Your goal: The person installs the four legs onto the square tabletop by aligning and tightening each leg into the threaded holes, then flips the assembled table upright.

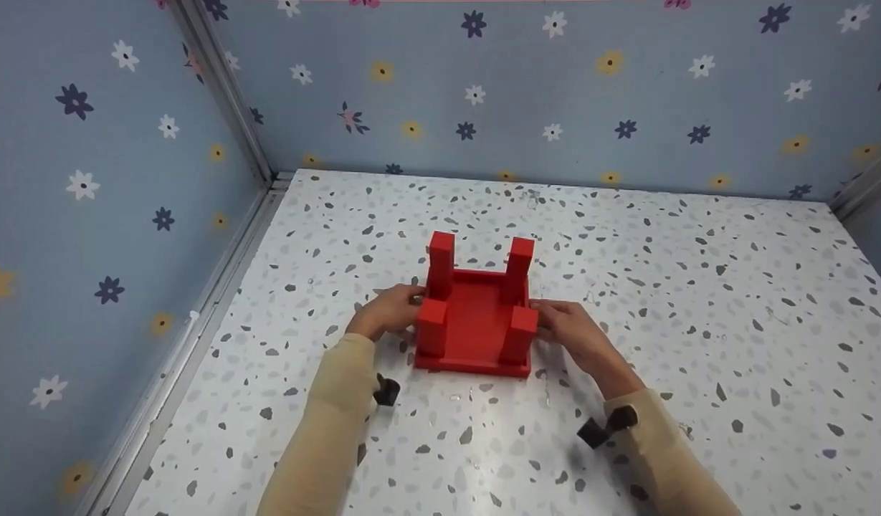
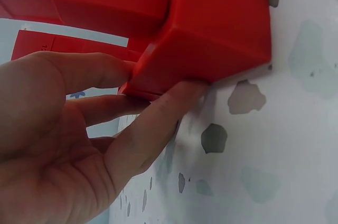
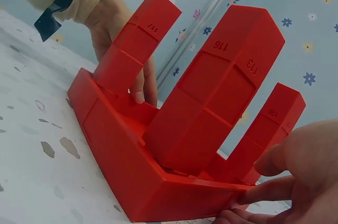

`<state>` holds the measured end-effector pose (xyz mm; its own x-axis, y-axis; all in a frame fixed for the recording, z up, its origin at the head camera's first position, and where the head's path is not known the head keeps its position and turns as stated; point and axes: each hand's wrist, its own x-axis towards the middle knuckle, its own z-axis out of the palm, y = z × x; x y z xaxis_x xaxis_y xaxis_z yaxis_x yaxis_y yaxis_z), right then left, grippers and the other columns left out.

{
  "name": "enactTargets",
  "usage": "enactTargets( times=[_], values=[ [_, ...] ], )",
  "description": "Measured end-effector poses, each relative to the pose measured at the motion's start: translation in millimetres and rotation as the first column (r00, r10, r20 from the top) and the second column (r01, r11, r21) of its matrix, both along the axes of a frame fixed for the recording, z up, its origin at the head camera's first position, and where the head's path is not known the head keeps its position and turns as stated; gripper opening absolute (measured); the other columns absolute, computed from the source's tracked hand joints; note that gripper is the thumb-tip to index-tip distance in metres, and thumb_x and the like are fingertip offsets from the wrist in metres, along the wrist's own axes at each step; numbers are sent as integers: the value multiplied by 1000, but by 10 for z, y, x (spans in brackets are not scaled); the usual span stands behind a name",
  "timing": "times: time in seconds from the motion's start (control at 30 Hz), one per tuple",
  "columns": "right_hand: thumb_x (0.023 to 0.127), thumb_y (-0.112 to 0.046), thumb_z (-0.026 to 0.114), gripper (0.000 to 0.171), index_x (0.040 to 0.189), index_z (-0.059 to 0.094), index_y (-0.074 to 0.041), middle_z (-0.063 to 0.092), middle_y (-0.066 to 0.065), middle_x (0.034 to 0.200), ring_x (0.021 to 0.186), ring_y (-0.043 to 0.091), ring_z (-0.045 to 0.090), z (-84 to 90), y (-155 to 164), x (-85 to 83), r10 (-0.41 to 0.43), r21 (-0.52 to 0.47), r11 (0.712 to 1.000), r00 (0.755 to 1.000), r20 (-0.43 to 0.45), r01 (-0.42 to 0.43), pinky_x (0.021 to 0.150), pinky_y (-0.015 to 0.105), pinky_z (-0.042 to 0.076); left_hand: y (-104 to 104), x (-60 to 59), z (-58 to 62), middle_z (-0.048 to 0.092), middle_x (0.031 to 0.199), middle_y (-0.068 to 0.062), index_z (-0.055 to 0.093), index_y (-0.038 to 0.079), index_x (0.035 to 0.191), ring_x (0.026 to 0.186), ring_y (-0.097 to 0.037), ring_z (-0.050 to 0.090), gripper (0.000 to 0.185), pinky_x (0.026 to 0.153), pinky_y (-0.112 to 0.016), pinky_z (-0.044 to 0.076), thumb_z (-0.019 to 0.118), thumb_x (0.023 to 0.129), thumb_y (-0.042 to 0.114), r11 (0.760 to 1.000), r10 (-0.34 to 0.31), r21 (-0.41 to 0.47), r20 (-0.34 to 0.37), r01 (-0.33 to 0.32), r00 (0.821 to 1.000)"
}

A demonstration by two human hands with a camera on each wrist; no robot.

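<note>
Head view, from nine o'clock across to three: the flowered wall panel (image 1: 89, 215) stands at the left, with a metal corner post (image 1: 225, 93) running up toward eleven o'clock. Next comes the left hand (image 1: 386, 312), fingers extended and pressed against the left edge of the red block structure (image 1: 476, 322). The left wrist view shows those fingers (image 2: 158, 129) fairly straight, one lying under the lower edge of the red base and another along its side, not wrapped around it. A small black clip (image 1: 386, 390) sits at the left sleeve cuff.

The red block structure lies at the middle of the speckled tabletop (image 1: 698, 322): a flat base with four upright posts, two at twelve o'clock and two at six. The right wrist view shows small printed numbers on the posts.

At three o'clock of the structure, the right hand (image 1: 565, 326) touches its right edge, fingers (image 3: 269, 189) loosely extended against the base corner. Whether either hand lifts the base cannot be told.
</note>
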<state>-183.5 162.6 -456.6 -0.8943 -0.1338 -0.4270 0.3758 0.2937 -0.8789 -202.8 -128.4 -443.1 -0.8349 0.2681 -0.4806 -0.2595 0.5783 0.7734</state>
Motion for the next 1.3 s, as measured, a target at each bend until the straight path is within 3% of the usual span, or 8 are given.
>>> enactTargets(
  times=[0.3,0.57,0.83,1.07,1.3],
  values=[
    [100,-23,43,39,135,54,-8,61,14,128,109,24,61,24,-2,13,-66,39,997,997,-26,67,96,37,50,12,5,31,57,130,-14,39,14,147,93,-23,65,60,77,-37,58,59,90,18,998,50,35,11,-51,999],
    [95,-14,56,39,134,54,-6,57,15,133,111,24,62,-23,7,2,-75,-38,997,996,-58,73,92,35,52,-29,19,12,56,130,-17,36,13,148,91,-22,66,61,76,-37,58,59,91,16,994,62,84,21,-64,998],
    [91,-11,63,42,131,52,-6,55,18,132,104,23,64,-97,63,-38,-114,-99,989,993,-23,111,89,35,54,-48,9,-11,57,128,-15,37,16,148,91,-25,66,62,76,-39,58,61,91,10,984,69,163,42,-75,997],
    [90,-21,65,50,134,50,-3,53,14,134,108,21,62,-81,114,-67,-67,-79,994,997,25,69,92,32,52,-41,-6,-25,56,124,-14,38,15,145,93,-27,65,60,76,-38,58,62,90,10,977,89,190,68,-101,994],
    [92,-18,62,52,137,46,1,57,17,131,105,18,63,-78,145,-68,-12,-101,995,999,46,16,95,32,51,-51,-7,-48,53,130,-13,39,9,144,100,-26,62,55,79,-36,57,60,93,11,970,99,215,95,-117,991]
  ],
)
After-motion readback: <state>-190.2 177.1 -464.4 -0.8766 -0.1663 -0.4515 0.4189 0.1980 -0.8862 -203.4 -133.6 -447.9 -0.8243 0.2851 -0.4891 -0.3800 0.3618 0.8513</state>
